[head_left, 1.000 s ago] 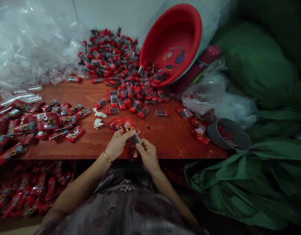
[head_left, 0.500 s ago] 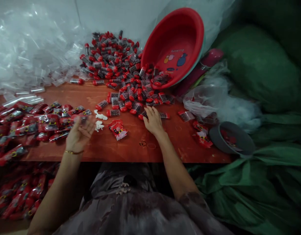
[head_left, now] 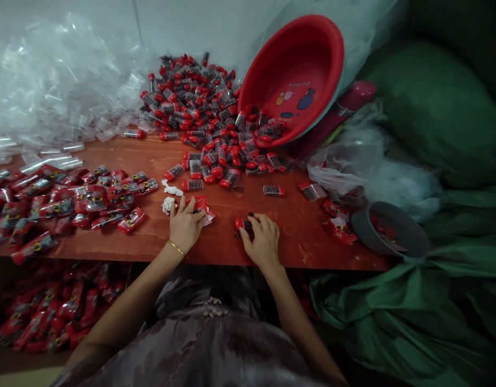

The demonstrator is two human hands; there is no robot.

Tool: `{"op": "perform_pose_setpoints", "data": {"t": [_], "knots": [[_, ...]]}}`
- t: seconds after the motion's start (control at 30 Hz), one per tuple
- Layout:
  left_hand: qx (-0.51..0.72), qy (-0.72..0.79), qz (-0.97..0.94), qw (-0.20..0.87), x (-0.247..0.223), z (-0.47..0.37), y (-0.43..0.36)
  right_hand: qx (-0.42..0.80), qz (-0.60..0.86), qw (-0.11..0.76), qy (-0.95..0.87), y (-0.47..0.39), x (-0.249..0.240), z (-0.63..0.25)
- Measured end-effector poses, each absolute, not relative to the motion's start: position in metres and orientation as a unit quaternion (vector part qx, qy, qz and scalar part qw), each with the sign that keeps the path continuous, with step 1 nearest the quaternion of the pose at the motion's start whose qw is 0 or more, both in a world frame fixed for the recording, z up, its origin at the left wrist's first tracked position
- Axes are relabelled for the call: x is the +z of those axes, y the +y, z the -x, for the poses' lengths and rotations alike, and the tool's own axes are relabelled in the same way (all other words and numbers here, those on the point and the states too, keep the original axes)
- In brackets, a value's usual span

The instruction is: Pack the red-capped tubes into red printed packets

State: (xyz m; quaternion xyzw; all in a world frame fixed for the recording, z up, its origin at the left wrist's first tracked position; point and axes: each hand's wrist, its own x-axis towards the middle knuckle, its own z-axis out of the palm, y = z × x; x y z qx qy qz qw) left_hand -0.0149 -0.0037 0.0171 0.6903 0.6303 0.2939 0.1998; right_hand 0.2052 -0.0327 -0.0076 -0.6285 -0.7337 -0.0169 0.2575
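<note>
My left hand (head_left: 186, 223), with a gold bangle at its wrist, lies palm down over the near left part of a small pile of red printed wrappers (head_left: 205, 207). Its fingers are apart and touch the wrappers. Two crumpled white bits (head_left: 172, 188) are just beyond it. My right hand (head_left: 264, 239) grips a small clear tube with a red cap (head_left: 240, 222) and dark contents, low over the table's front part. Its fingers partly cover the tube. Farther off, a similar tube (head_left: 274, 190) lies alone.
Many red-capped tubes (head_left: 215, 129) heap up before a tilted red basin (head_left: 288, 70). Filled red packets (head_left: 90, 199) spread at left, with more in a box below (head_left: 66, 306). Clear plastic sleeves (head_left: 62, 80) pile behind. A grey bowl (head_left: 361, 226) stands at right.
My left hand has moved right, from the packets onto the wrappers; a packet now lies at the packets' right edge. My right hand has drawn a tube back from the heap towards me.
</note>
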Motion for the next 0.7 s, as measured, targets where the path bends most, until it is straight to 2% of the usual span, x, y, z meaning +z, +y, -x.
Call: {"op": "perform_pose_setpoints", "data": {"t": [0.17, 0.3, 0.47, 0.57, 0.7], "knots": [[0.271, 0.632, -0.707, 0.166, 0.014, 0.019, -0.005, -0.016, 0.576, 0.317, -0.753, -0.03, 0.012, -0.174], [0.281, 0.637, -0.7, 0.158, 0.009, 0.021, -0.009, 0.01, 0.539, 0.263, -0.8, -0.018, 0.018, -0.141], [0.281, 0.641, -0.702, 0.133, 0.0, 0.024, -0.013, 0.033, 0.513, 0.208, -0.832, -0.004, 0.0, -0.122], [0.286, 0.641, -0.706, 0.097, 0.0, 0.024, -0.016, 0.041, 0.522, 0.223, -0.822, -0.003, -0.006, -0.121], [0.35, 0.65, -0.672, 0.056, 0.013, 0.026, -0.022, 0.02, 0.534, 0.272, -0.8, -0.006, 0.0, -0.126]]}}
